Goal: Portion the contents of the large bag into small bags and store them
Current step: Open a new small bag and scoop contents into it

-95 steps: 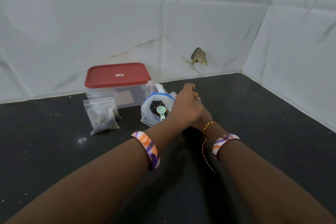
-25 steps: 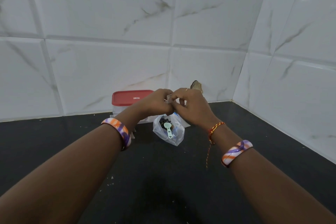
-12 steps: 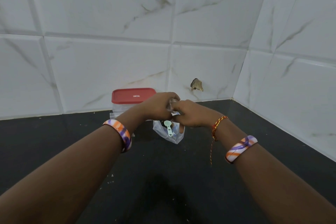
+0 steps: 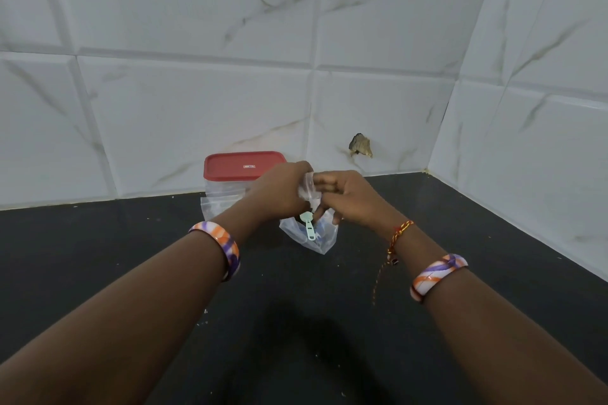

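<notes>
The large clear bag stands on the black counter, with a pale green scoop and dark contents inside. Just above it, my left hand and my right hand both pinch a small clear bag between them. Small filled bags lean against a clear container with a red lid at the back; my left forearm hides part of them.
White marble-look tiled walls close the counter at the back and right, meeting in a corner. A chipped hole marks the back wall tile. Small crumbs dot the counter near my arms.
Since 3.8 s ago the view tilted up and my hands lifted a small bag above the large bag. In the last half second my hands shifted slightly on the small bag.
</notes>
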{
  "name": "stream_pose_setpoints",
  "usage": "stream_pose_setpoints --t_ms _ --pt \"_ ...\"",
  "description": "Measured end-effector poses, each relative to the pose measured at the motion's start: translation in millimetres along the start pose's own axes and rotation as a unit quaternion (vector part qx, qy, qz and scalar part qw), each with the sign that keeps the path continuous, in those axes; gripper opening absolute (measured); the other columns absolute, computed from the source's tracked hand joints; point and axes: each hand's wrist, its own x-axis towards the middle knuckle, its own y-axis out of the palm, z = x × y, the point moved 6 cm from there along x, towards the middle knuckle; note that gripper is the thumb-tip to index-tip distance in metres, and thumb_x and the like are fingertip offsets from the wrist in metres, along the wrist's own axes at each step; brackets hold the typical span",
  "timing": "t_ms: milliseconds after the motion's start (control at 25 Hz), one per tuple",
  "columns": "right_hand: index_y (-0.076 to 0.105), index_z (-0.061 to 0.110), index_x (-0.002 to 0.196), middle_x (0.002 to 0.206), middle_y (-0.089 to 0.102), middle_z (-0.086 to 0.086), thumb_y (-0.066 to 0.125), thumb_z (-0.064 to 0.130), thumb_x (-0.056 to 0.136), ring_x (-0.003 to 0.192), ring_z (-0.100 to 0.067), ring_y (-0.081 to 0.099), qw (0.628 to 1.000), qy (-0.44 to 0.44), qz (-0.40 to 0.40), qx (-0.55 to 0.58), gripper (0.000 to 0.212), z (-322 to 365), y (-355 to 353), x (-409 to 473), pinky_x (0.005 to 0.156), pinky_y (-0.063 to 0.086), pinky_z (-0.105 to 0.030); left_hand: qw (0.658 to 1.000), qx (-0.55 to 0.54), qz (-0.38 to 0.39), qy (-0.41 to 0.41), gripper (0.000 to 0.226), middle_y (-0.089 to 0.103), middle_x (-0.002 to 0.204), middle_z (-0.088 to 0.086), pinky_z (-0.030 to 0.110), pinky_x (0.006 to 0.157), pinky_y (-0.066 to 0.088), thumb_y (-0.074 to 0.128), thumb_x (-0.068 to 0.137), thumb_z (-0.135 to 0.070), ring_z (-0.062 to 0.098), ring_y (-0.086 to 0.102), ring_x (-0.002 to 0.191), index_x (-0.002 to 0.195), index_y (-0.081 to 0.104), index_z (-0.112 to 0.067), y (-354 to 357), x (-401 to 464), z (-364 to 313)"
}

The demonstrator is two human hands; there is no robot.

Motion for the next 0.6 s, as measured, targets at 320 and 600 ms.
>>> stream_pose_setpoints --t_ms 320,600 --pt "0.066 0.010 0.100 0.095 0.066 -0.008 0.047 0.035 0.094 0.083 -0.020 0.062 0.938 0.105 -0.113 -0.312 0.033 -60 48 -5 0.065 0.039 -0.024 0.942 -0.131 -0.065 -0.300 0.067 0.056 0.099 0.001 0.032 0.074 0.047 0.081 0.058 -0.043 0.019 0.056 0.094 0.107 0.051 -0.008 60 -29 68" --pt "0.056 0.008 0.109 0.109 0.062 -0.010 0.047 0.023 0.095 0.096 -0.024 0.064 0.926 0.138 -0.165 -0.311 0.022 -75 61 9 0.076 0.050 -0.031 0.910 -0.181 -0.129 -0.351 0.035 0.062 0.104 0.012 0.029 0.069 0.041 0.067 0.074 -0.012 0.026 0.059 0.096 0.105 0.055 -0.003 72 -36 78"
